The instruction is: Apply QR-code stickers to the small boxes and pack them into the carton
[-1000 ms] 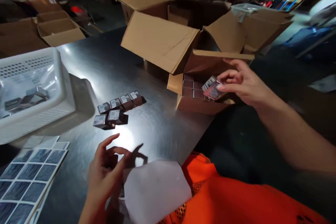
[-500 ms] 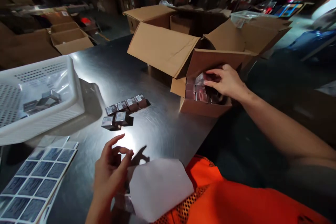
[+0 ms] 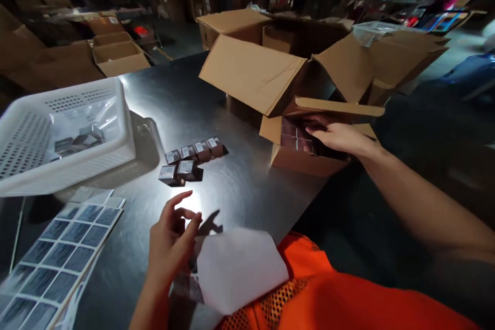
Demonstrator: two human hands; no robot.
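Note:
My right hand (image 3: 338,136) reaches into a small open carton (image 3: 309,161) at the table's right edge. Its thumb and a finger are apart, touching the dark small boxes (image 3: 296,136) packed in rows inside; the other fingertips are partly hidden. My left hand (image 3: 174,234) hovers over the near table, fingers curved and apart, with nothing in them. Just beyond it, several small dark boxes with white barcode labels (image 3: 186,167) stand in two short rows. A blank white sheet (image 3: 242,268) lies beside my left hand, with clear plastic partly under it.
A white perforated basket (image 3: 129,147) at left holds a plastic bag and a few small boxes. Sticker sheets (image 3: 65,252) lie in front of it. Behind the small carton stands a large open carton (image 3: 251,69) with spread flaps. The metal table (image 3: 170,90) ends at right.
My right hand has moved lower into the small carton, and the small box at its fingertips has gone down among the others. The carton's back flap tilts lower. My left hand keeps its pose.

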